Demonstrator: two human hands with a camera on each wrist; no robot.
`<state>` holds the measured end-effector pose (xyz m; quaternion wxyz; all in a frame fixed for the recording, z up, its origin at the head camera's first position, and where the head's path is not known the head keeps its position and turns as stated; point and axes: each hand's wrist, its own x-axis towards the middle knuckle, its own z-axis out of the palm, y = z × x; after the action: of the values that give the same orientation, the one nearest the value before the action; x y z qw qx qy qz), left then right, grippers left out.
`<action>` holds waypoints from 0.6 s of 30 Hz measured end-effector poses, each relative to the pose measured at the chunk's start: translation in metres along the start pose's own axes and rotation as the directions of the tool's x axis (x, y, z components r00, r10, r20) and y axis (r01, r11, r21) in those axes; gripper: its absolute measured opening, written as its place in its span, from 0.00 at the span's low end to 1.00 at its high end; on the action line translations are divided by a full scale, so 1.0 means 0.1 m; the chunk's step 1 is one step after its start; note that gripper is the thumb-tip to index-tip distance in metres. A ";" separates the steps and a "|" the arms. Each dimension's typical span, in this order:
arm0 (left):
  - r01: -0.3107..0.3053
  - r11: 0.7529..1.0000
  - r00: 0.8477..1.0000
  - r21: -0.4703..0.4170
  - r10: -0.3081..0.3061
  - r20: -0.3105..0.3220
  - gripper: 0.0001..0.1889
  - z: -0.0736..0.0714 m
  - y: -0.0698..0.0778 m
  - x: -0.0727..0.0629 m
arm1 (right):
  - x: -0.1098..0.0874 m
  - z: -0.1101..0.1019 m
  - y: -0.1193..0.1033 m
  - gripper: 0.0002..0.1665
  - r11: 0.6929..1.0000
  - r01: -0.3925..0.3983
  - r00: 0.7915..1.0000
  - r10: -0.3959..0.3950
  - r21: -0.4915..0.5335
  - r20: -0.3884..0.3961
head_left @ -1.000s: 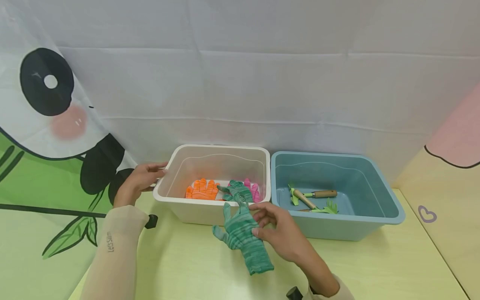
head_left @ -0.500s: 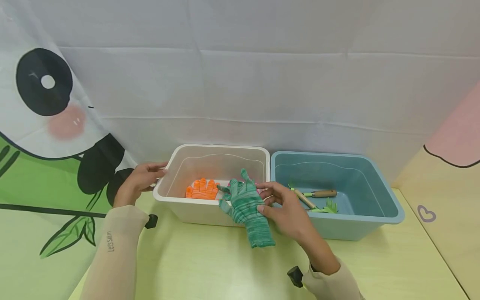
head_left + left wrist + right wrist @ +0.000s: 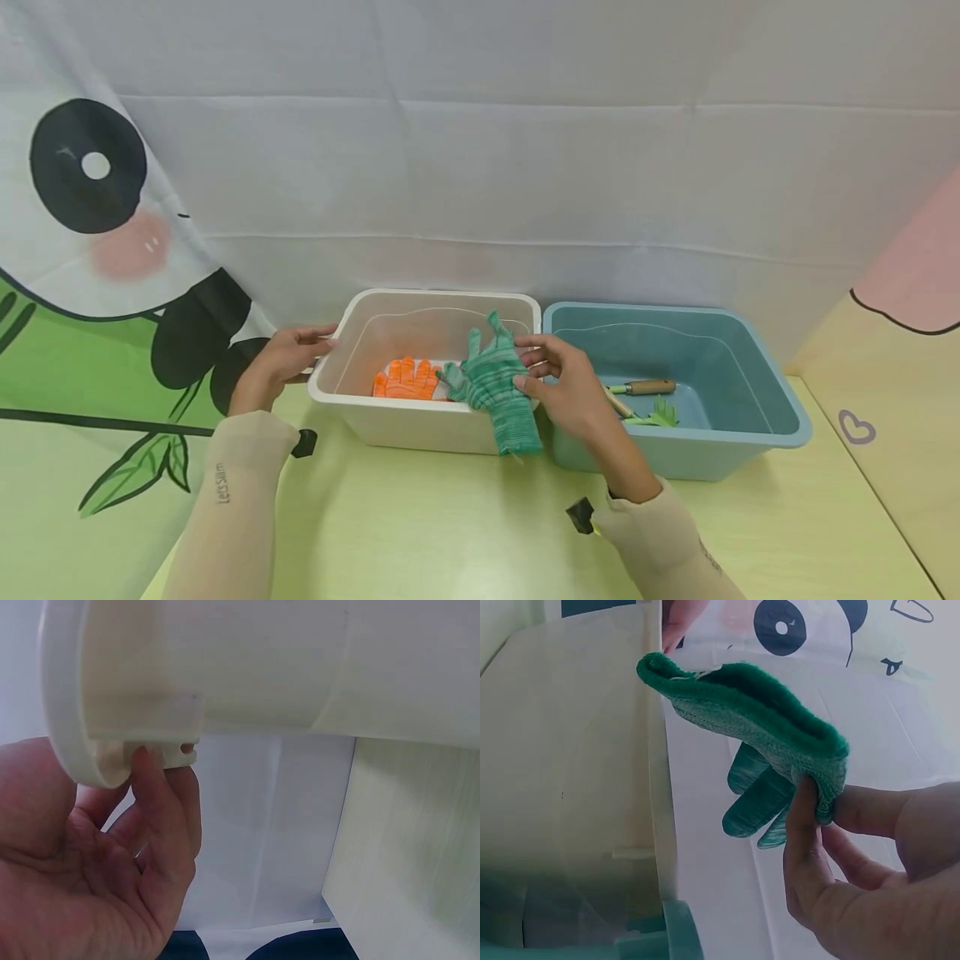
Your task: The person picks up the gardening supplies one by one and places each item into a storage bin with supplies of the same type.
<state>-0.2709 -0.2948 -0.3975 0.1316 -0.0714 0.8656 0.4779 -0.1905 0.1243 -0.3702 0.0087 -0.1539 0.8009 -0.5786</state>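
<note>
My right hand [image 3: 566,387] pinches the edge of a green striped knit glove [image 3: 501,387] between thumb and fingers, over the front right of a white bin [image 3: 405,423]. The glove's fingers point away from me, with its cuff over the bin's front wall. In the right wrist view, the cuff [image 3: 742,724] gapes open above the pinching fingers [image 3: 804,855]. My left hand [image 3: 281,362] holds the bin's left rim; the left wrist view has its fingers [image 3: 161,814] curled under that rim [image 3: 64,690]. Inside the bin lies an orange glove [image 3: 407,381].
A blue bin [image 3: 675,454] stands right beside the white one. In it lie small garden tools, among them a green rake [image 3: 660,413] and a wooden-handled tool [image 3: 649,387]. Both bins are on a pale yellow table [image 3: 420,525], before a hanging white cloth [image 3: 525,183].
My right hand has carried the green glove up and forward, from in front of the white bin to above it. The held glove now hides another green glove and a pink one. My left hand stays put.
</note>
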 end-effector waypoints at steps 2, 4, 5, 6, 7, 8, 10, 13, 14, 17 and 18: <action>-0.001 1.000 1.000 0.000 0.001 -0.001 0.31 0.00 0.00 -0.01 | 0.03 0.00 0.01 0.25 1.000 -0.016 1.000 0.016 -0.002 -0.009; -0.001 1.000 1.000 -0.002 0.001 -0.004 0.31 0.00 0.00 -0.01 | 0.06 0.00 0.02 0.25 1.000 -0.029 0.999 0.029 -0.003 -0.019; -0.001 1.000 1.000 -0.002 0.001 -0.005 0.31 0.00 0.01 -0.01 | 0.08 0.00 0.02 0.25 0.999 -0.032 0.999 0.032 -0.004 -0.024; -0.001 1.000 1.000 -0.002 0.001 -0.005 0.31 0.00 0.01 -0.02 | 0.09 0.00 0.02 0.26 0.999 -0.036 0.999 0.035 -0.003 -0.030; -0.001 1.000 1.000 -0.001 0.001 -0.007 0.31 0.00 0.01 -0.02 | 0.11 -0.01 0.02 0.26 0.999 -0.040 0.999 0.040 -0.003 -0.037; -0.001 1.000 1.000 -0.002 0.001 -0.007 0.31 0.00 0.01 -0.02 | 0.12 -0.01 0.02 0.26 0.999 -0.044 0.998 0.044 -0.003 -0.042; -0.004 1.000 1.000 0.001 0.004 -0.008 0.31 0.01 0.01 -0.03 | 0.14 -0.01 0.03 0.27 0.999 -0.049 0.997 0.049 0.000 -0.052; -0.006 1.000 1.000 0.006 0.006 -0.009 0.31 0.01 0.01 -0.03 | 0.16 -0.01 0.04 0.26 0.999 -0.052 0.997 0.051 -0.002 -0.064; -0.006 1.000 1.000 0.006 0.006 -0.010 0.31 0.01 0.01 -0.03 | 0.17 -0.01 0.05 0.26 0.999 -0.052 0.996 0.052 0.001 -0.068; -0.005 1.000 1.000 0.006 0.005 -0.013 0.31 0.01 0.02 -0.04 | 0.20 -0.01 0.06 0.26 0.998 -0.059 0.995 0.059 0.006 -0.083; -0.003 1.000 1.000 0.005 0.003 -0.014 0.31 0.02 0.01 -0.05 | 0.20 0.00 0.06 0.26 0.998 -0.058 0.995 0.058 0.007 -0.086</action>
<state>-0.2665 -0.2927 -0.3957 0.1250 -0.0730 0.8678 0.4754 -0.2115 0.1213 -0.3728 -0.0088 -0.1053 0.8032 -0.5862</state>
